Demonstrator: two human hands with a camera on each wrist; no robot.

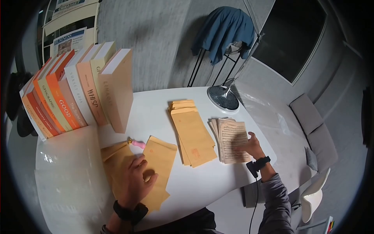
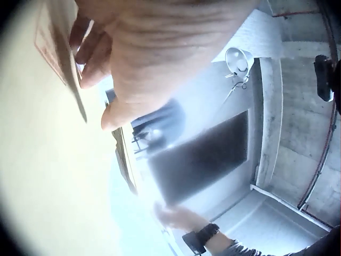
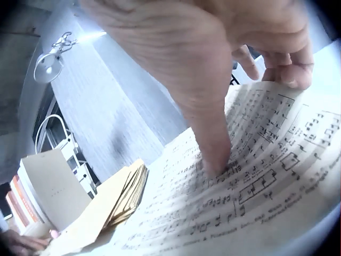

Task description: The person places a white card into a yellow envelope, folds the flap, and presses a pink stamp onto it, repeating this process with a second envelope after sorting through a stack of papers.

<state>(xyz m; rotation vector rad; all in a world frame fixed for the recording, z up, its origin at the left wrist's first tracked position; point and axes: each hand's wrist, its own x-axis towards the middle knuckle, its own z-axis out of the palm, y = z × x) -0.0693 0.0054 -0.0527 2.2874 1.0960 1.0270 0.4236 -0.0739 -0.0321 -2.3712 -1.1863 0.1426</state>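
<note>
My right hand (image 1: 252, 148) is at the right edge of a small stack of printed sheet music (image 1: 230, 134). In the right wrist view its thumb (image 3: 216, 160) presses on the top sheet while the fingertips (image 3: 295, 77) hold the far edge, and the paper bows between them. Over the kraft envelopes at the table's left front, my left hand (image 1: 136, 181) lies with loosely bent fingers, holding nothing. One envelope (image 1: 161, 156) shows to its right, another (image 1: 113, 154) to its left. Just beyond the fingers lies a pink-handled wax seal stamp (image 1: 137, 144) with a brass head.
A pile of kraft envelopes (image 1: 193, 130), the front one stamped in red, lies mid-table. Upright books (image 1: 78, 91) stand at the back left, behind clear plastic wrapping (image 1: 74, 171). A round dark lamp base (image 1: 223, 98) sits at the far right edge.
</note>
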